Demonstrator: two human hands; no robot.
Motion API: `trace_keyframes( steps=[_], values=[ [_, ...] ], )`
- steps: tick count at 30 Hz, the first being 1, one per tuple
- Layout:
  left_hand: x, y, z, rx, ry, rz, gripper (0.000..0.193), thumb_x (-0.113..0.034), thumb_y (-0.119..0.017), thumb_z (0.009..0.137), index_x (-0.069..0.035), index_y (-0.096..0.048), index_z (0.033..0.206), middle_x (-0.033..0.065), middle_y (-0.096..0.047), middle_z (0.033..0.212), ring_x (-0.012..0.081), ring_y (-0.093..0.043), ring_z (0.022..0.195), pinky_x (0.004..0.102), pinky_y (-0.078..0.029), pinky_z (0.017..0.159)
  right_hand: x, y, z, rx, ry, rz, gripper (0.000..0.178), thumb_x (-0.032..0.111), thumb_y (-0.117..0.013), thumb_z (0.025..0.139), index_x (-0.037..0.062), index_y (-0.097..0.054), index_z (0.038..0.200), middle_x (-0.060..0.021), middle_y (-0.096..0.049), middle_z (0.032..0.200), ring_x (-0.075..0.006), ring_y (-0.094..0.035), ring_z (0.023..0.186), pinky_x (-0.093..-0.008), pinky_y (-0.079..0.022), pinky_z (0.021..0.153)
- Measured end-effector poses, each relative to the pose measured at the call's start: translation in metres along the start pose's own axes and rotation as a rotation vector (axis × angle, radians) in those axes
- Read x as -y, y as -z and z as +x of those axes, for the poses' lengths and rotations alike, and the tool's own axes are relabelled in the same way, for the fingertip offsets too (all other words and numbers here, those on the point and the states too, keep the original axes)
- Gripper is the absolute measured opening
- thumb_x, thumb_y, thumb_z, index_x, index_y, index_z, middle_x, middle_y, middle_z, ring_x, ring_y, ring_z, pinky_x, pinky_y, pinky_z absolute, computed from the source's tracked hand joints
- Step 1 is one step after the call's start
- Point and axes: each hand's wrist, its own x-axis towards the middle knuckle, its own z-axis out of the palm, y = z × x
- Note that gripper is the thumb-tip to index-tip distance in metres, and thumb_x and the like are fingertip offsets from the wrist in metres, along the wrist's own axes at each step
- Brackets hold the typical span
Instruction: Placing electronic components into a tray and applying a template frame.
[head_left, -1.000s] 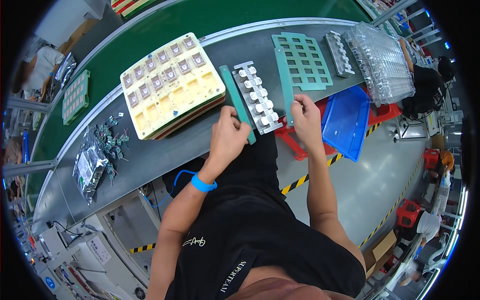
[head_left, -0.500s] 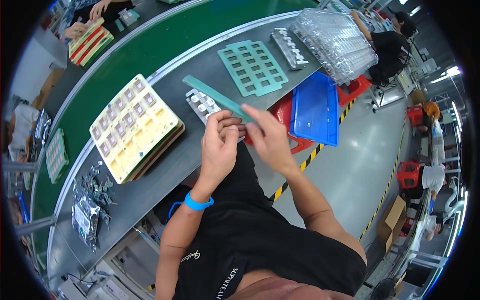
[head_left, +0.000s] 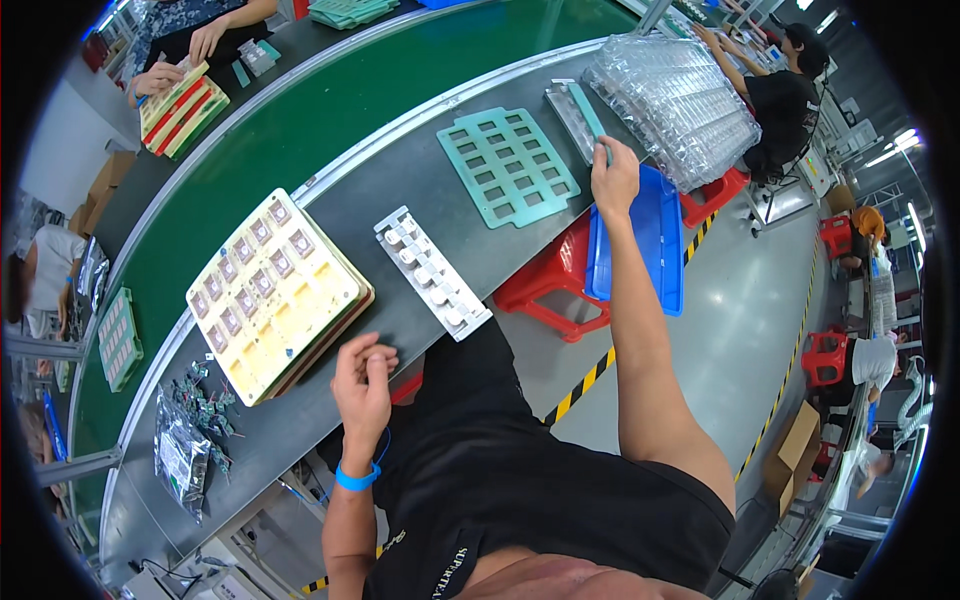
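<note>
My right hand [head_left: 614, 182] reaches out to the far right of the bench, its fingers closed on one end of a flat teal strip [head_left: 588, 112]. The strip lies over a narrow silvery fixture [head_left: 570, 122], hiding part of it. My left hand [head_left: 362, 388] is near the bench's front edge, fingers loosely curled with nothing seen in them. Beside it sits a stack of cream trays [head_left: 262, 345], the top one holding small square parts in some pockets. A grey fixture with a row of white round pieces [head_left: 432, 272] lies uncovered on the bench between my hands.
A teal plate with square cutouts [head_left: 508, 165] lies on the bench near stacked clear plastic trays [head_left: 670, 105]. Small wired boards [head_left: 205, 405] and a silvery bag [head_left: 183, 455] are at left. A blue bin [head_left: 655, 240] and red stool [head_left: 560, 280] stand beside the bench. Co-workers sit nearby.
My right hand has carried the teal strip from the near fixture to the far-right one. My left hand has drawn back toward the cream trays, leaving the near fixture in full view.
</note>
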Motion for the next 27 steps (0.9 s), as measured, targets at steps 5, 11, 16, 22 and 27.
trace_keyframes(
  steps=[5, 11, 16, 22, 27],
  values=[
    [0.018, 0.038, -0.017, -0.117, -0.002, 0.108, 0.019, -0.003, -0.053, 0.097, 0.005, -0.059, 0.114, 0.0113, -0.069, 0.090, 0.0137, -0.066, 0.078, 0.0266, -0.054, 0.073, -0.010, -0.009, -0.008, 0.028, 0.001, 0.024, 0.038, 0.029, -0.070, 0.087, 0.0151, -0.061, 0.122, -0.0217, -0.056, 0.123, -0.0372, -0.053, 0.116, -0.0410, -0.047, 0.094],
    [0.020, 0.044, -0.008, -0.066, -0.177, 0.436, 0.014, 0.002, -0.056, 0.092, 0.001, -0.066, 0.102, 0.0139, -0.069, 0.082, 0.0213, -0.068, 0.069, 0.0294, -0.054, 0.063, -0.010, -0.002, 0.001, 0.182, -0.057, 0.065, 0.043, 0.018, -0.067, 0.087, 0.0149, -0.054, 0.128, -0.0222, -0.054, 0.112, -0.0401, -0.055, 0.105, -0.0433, -0.046, 0.090],
    [0.020, 0.042, -0.005, -0.092, -0.169, 0.521, 0.014, 0.003, -0.058, 0.088, 0.000, -0.067, 0.099, 0.0145, -0.069, 0.081, 0.0265, -0.068, 0.070, 0.0344, -0.054, 0.063, 0.018, 0.016, 0.042, 0.246, -0.090, 0.046, 0.038, 0.007, -0.061, 0.090, 0.0123, -0.056, 0.127, -0.0234, -0.050, 0.116, -0.0389, -0.055, 0.105, -0.0408, -0.045, 0.092],
    [0.022, 0.042, -0.003, -0.090, -0.276, 0.679, 0.014, 0.003, -0.059, 0.084, -0.001, -0.068, 0.094, 0.0126, -0.070, 0.080, 0.0274, -0.068, 0.069, 0.0347, -0.053, 0.063, 0.066, 0.021, 0.104, 0.356, 0.022, -0.044, 0.039, 0.006, -0.062, 0.090, 0.0130, -0.057, 0.128, -0.0226, -0.051, 0.118, -0.0381, -0.055, 0.110, -0.0394, -0.045, 0.095],
    [0.028, 0.045, -0.014, -0.081, -0.220, 0.808, 0.017, 0.004, -0.064, 0.078, -0.001, -0.072, 0.091, 0.0165, -0.070, 0.093, 0.0342, -0.068, 0.087, 0.0420, -0.052, 0.085, 0.092, -0.030, 0.169, 0.313, 0.220, 0.004, 0.040, 0.007, -0.064, 0.089, 0.0130, -0.058, 0.128, -0.0236, -0.057, 0.108, -0.0386, -0.056, 0.100, -0.0418, -0.047, 0.090]
  ],
)
